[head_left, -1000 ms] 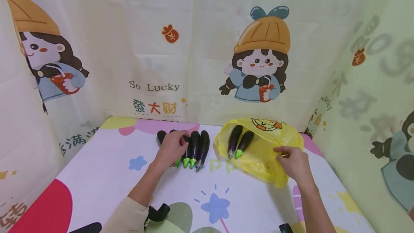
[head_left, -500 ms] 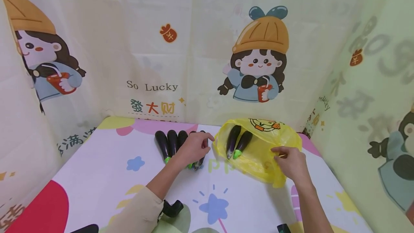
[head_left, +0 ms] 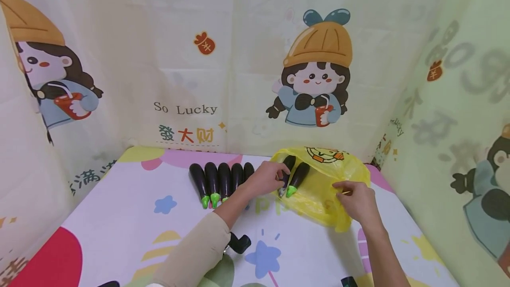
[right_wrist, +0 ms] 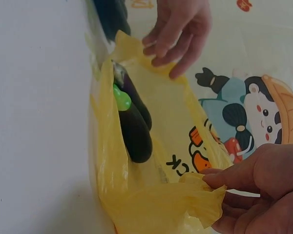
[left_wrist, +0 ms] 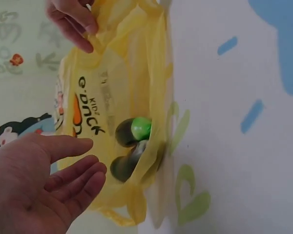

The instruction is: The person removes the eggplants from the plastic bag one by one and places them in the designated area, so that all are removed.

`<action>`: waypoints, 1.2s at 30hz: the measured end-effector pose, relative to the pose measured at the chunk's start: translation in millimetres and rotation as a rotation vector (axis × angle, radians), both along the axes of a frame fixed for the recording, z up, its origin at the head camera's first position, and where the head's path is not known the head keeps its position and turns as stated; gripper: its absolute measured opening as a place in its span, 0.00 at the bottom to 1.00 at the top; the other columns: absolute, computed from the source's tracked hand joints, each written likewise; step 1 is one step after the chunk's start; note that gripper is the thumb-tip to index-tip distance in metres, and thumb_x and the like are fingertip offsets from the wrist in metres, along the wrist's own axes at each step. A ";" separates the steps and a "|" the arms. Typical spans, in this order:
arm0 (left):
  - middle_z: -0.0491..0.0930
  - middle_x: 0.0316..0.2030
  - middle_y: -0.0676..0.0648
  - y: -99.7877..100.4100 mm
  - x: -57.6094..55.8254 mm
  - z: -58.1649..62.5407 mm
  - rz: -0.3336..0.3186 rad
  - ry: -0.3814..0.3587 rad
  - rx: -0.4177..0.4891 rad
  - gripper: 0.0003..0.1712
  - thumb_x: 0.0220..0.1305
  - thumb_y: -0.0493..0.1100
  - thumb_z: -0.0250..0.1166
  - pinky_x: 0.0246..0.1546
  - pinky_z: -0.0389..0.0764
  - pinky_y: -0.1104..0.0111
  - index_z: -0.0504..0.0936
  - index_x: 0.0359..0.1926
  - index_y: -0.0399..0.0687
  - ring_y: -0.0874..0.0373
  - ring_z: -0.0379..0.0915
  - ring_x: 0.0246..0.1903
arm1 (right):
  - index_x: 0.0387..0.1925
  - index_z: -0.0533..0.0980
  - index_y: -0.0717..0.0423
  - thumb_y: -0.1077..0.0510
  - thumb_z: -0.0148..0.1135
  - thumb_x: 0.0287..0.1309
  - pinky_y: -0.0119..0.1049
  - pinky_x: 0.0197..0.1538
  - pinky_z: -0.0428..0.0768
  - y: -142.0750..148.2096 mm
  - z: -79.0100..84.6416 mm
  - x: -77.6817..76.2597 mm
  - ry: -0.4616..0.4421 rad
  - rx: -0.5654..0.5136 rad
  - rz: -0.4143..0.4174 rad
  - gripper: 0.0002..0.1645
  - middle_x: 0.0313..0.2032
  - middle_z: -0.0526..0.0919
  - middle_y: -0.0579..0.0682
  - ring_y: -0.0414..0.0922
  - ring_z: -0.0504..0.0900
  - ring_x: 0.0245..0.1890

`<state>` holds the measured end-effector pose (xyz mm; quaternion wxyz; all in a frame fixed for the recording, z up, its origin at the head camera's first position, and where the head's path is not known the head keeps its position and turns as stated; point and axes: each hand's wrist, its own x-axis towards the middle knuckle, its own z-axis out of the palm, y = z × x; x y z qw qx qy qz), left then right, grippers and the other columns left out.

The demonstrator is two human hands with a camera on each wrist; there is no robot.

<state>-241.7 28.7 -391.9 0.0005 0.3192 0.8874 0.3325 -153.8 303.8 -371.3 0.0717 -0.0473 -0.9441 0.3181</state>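
Observation:
A yellow plastic bag (head_left: 318, 198) lies with its mouth spread, and two eggplants are inside. One eggplant (head_left: 299, 177) has a bright green cap; the other eggplant (right_wrist: 133, 95) has a greyish stem end. My right hand (head_left: 360, 200) pinches the bag's edge between thumb and fingers, with bunched plastic showing in the right wrist view. At the bag's left side, my left hand (head_left: 266, 178) hovers by the opening. Its fingers (left_wrist: 71, 146) are loosely bent and nothing is in them. Several more eggplants (head_left: 213, 180) form a row left of the bag, partly covered by that hand.
A white tabletop (head_left: 119, 234) with printed coloured shapes carries everything. Cloth walls (head_left: 247, 79) with cartoon prints stand behind and at both sides. A black object (head_left: 240, 242) shows beside the left sleeve (head_left: 195, 251).
My left hand has moved right, from over the eggplant row to the left side of the bag's mouth. My right hand stays at the bag's edge. Two eggplants in the bag look unmoved.

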 end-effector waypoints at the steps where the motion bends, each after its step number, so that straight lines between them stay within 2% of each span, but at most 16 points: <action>1: 0.86 0.41 0.43 5.3 -2.8 0.0 -0.004 -0.010 -0.002 0.20 0.64 0.32 0.68 0.39 0.79 0.71 0.85 0.57 0.41 0.59 0.77 0.37 | 0.51 0.86 0.62 0.65 0.63 0.65 0.35 0.35 0.82 0.2 0.4 0.1 0.000 -0.003 -0.001 0.15 0.41 0.87 0.60 0.51 0.82 0.38; 5: 0.85 0.42 0.42 26.5 -14.5 -0.7 -0.006 -0.018 -0.048 0.21 0.64 0.33 0.68 0.39 0.75 0.72 0.84 0.59 0.42 0.61 0.72 0.34 | 0.50 0.86 0.62 0.65 0.63 0.65 0.35 0.36 0.82 1.2 1.0 0.3 -0.003 -0.011 0.000 0.15 0.42 0.87 0.60 0.51 0.82 0.38; 8: 0.84 0.43 0.43 40.2 -23.1 -3.0 0.010 0.011 -0.112 0.23 0.65 0.36 0.69 0.39 0.72 0.72 0.84 0.61 0.45 0.61 0.68 0.35 | 0.50 0.86 0.62 0.65 0.63 0.65 0.35 0.36 0.83 1.5 0.9 -0.1 -0.002 -0.010 0.004 0.15 0.42 0.87 0.60 0.51 0.82 0.38; 13: 0.84 0.52 0.45 58.8 -31.5 -7.5 0.042 0.071 -0.214 0.23 0.67 0.40 0.68 0.52 0.76 0.68 0.83 0.63 0.48 0.55 0.74 0.51 | 0.50 0.86 0.62 0.65 0.63 0.64 0.35 0.35 0.82 1.1 1.0 -0.4 0.007 -0.008 0.009 0.14 0.41 0.87 0.60 0.51 0.83 0.38; 15: 0.83 0.55 0.45 64.8 -31.3 -8.7 0.055 0.069 -0.231 0.23 0.68 0.40 0.67 0.58 0.76 0.66 0.82 0.64 0.48 0.52 0.74 0.56 | 0.50 0.86 0.63 0.66 0.63 0.64 0.35 0.35 0.82 1.1 0.9 -0.4 0.008 -0.007 0.009 0.14 0.41 0.88 0.60 0.51 0.83 0.38; 22: 0.80 0.58 0.46 74.6 -27.6 -13.1 0.093 0.004 -0.284 0.25 0.68 0.38 0.66 0.58 0.75 0.67 0.81 0.65 0.52 0.52 0.72 0.60 | 0.50 0.86 0.63 0.65 0.63 0.65 0.36 0.36 0.83 1.9 0.3 -0.2 -0.012 -0.012 -0.004 0.15 0.42 0.87 0.61 0.52 0.82 0.39; 27: 0.80 0.56 0.45 76.3 -26.7 -16.7 0.094 0.015 -0.309 0.23 0.68 0.37 0.66 0.57 0.76 0.69 0.83 0.63 0.51 0.54 0.72 0.57 | 0.51 0.86 0.63 0.65 0.63 0.65 0.37 0.38 0.84 1.4 -0.5 -0.4 -0.030 -0.029 -0.014 0.15 0.42 0.86 0.61 0.52 0.82 0.39; 33: 0.79 0.56 0.46 82.6 -23.3 -18.7 0.104 0.027 -0.294 0.21 0.66 0.37 0.68 0.58 0.76 0.71 0.85 0.59 0.52 0.56 0.72 0.54 | 0.50 0.86 0.64 0.65 0.63 0.64 0.38 0.39 0.85 0.6 -0.8 -0.2 -0.024 -0.021 -0.012 0.15 0.42 0.87 0.61 0.52 0.82 0.39; 36: 0.77 0.56 0.46 86.7 -22.0 -18.6 0.105 0.028 -0.297 0.21 0.65 0.37 0.70 0.55 0.77 0.71 0.85 0.58 0.53 0.58 0.72 0.50 | 0.50 0.86 0.64 0.65 0.63 0.64 0.39 0.39 0.85 0.2 0.2 -0.4 -0.024 -0.020 -0.016 0.15 0.41 0.87 0.61 0.51 0.82 0.39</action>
